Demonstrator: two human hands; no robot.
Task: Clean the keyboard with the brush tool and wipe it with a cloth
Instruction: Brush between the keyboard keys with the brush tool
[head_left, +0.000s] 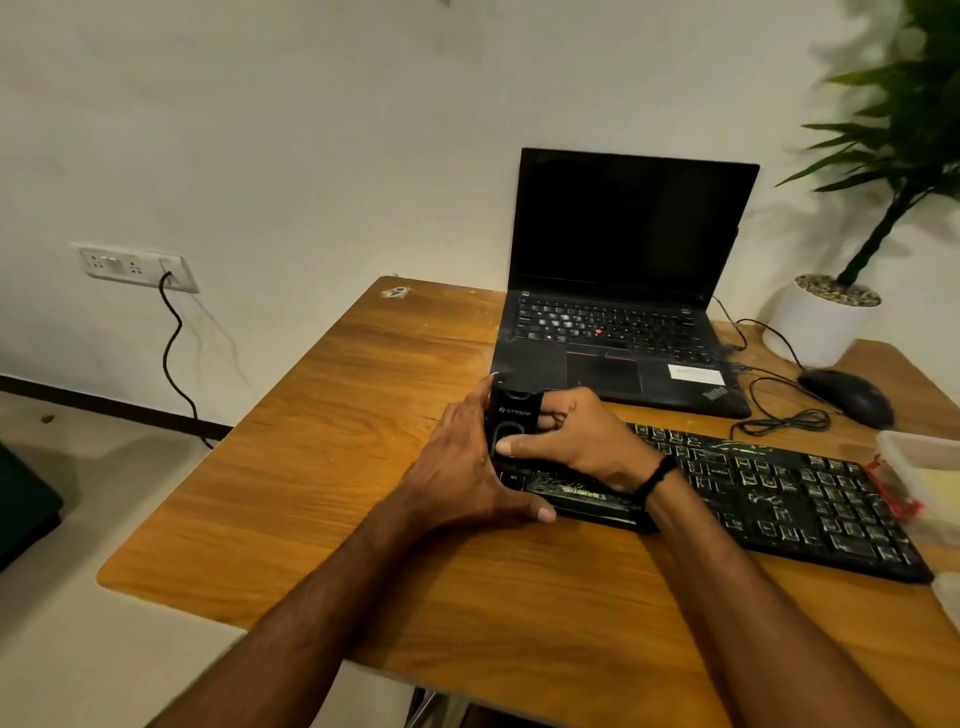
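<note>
Black full-size keyboard (779, 499) with pale, worn key legends lies on the orange-brown wooden table (337, 467). Its long axis runs from under my hands off to my right, and the far end angles a little toward me. Over its left end I hold the black, block-shaped brush tool (511, 421) upright, printed face toward me, and no bristles show.

Both hands have it. My left hand (457, 467) wraps the tool's left side with curled fingers, and its thumb lies low by the keyboard's front edge. My right hand (576, 441), with a black band (657, 475) at the wrist, presses its thumb on the lower front face and curls its fingers round the right side.

I judge I am opening or readying the tool and have not begun brushing. Nearly all the keys lie to the right of the grip, so the sweep should run rightward along that axis, and the right hand is better placed to carry it.

Behind the keyboard stands an open black laptop (623, 291) with a dark screen. A black corded mouse (847, 397) sits to its right, near a white plant pot (821, 322). A clear plastic container (919, 467) sits at the keyboard's right end. I cannot pick out the cloth for certain.
</note>
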